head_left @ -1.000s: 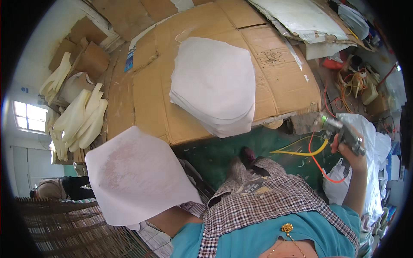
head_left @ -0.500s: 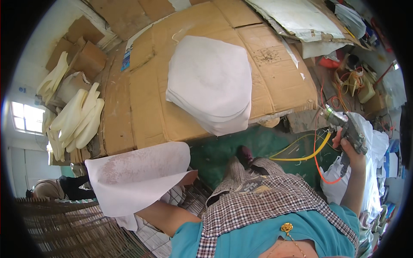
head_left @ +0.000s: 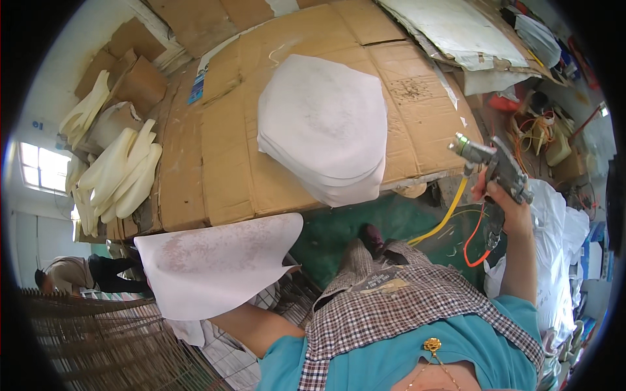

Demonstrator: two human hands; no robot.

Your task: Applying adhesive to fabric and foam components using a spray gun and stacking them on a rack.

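Observation:
My right hand (head_left: 507, 203) is wrapped round the grip of a metal spray gun (head_left: 501, 164), raised at the right of the cardboard's edge. Its nozzle points left, and a yellow hose and an orange hose hang from it. On my left side, a pale sheet (head_left: 222, 267) with speckled reddish marks drapes over my left forearm (head_left: 251, 326). The sheet hides my left hand, so its fingers do not show. A stack of similar pale sheets (head_left: 323, 124) lies on the cardboard-covered table (head_left: 225, 156) in front of me, its top one faintly stained.
Cream-coloured foam pieces (head_left: 120, 176) are piled at the table's left. A slatted rack (head_left: 111, 339) stands at the lower left, near a bent-over person (head_left: 85, 274). White plastic bags (head_left: 554, 247) fill the right side. Tangled hoses (head_left: 538, 127) lie at the far right.
My right hand has brought the spray gun left and slightly up, towards the table's edge. The sheet over my left arm has shifted slightly right, and its near right corner hangs differently.

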